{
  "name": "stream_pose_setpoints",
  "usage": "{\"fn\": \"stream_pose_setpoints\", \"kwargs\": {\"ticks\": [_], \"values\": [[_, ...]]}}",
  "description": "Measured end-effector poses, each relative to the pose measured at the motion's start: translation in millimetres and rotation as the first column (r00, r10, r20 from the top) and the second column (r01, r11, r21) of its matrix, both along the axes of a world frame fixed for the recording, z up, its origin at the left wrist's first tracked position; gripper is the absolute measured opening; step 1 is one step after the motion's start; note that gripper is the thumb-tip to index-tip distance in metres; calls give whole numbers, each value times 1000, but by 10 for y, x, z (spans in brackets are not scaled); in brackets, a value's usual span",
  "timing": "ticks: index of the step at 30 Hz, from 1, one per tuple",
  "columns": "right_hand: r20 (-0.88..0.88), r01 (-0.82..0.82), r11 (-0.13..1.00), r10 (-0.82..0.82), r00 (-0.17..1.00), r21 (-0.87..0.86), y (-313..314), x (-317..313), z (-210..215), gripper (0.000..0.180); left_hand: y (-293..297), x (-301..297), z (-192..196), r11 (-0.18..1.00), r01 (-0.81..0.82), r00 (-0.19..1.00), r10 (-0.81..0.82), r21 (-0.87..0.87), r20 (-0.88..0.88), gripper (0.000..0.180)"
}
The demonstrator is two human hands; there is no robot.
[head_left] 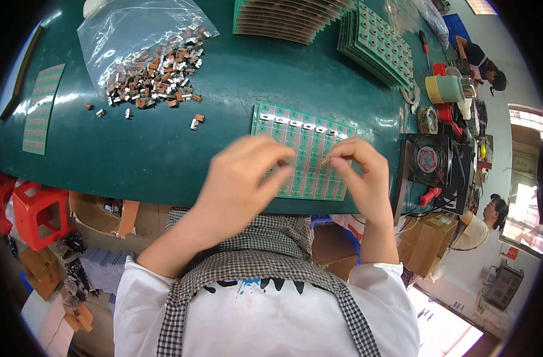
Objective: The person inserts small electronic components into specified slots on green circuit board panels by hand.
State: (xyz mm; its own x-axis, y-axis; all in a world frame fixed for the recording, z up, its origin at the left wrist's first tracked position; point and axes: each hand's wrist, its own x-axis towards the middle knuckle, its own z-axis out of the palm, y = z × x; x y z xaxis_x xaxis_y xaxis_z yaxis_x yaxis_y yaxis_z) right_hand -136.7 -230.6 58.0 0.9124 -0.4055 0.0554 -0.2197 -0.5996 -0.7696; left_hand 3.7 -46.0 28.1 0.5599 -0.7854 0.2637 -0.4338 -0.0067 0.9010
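A green circuit board panel (304, 172) lies on the table in front of me, with a row of small white-and-dark slide switches (294, 124) along its far edge. Over its left side is my left hand (239, 181), fingers curled and smeared by motion; whether they hold anything does not show. My right hand (363, 172) is above the panel's right side, thumb and forefinger pinched on a thin, brownish small part (325, 160). Two loose small switches (196, 122) rest left of the panel.
A clear plastic bag (135, 41) spills a heap of small switches (158, 77) at the far left. Stacked panels (375, 47) stand at the back, and another panel (44, 110) is at far left. A fan (429, 160) and tape roll (427, 120) are right. Two people are beyond.
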Motion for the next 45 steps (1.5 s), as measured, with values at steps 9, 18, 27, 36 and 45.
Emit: {"fn": "stream_pose_setpoints", "kwargs": {"ticks": [9,18,27,36,45], "values": [[42,-57,971,49,998,233,317,-14,11,12,-40,-213,-81,995,80,997,-81,-66,-14,13],[106,65,837,-8,994,-543,19,6,-67,18,-5,-203,-126,997,72,997,-72,-3,-16,10],[76,38,817,7,997,-575,-37,-37,-122,17,18,-183,-139,998,59,998,-60,-32,-15,12],[-94,-71,722,8,996,-688,-290,7,-73,12,16,-178,-167,997,54,997,-56,-56,-47,14],[-121,-137,667,70,990,-733,-280,69,-58,11,22,-178,-168,999,41,998,-42,-20,-51,25]]}}
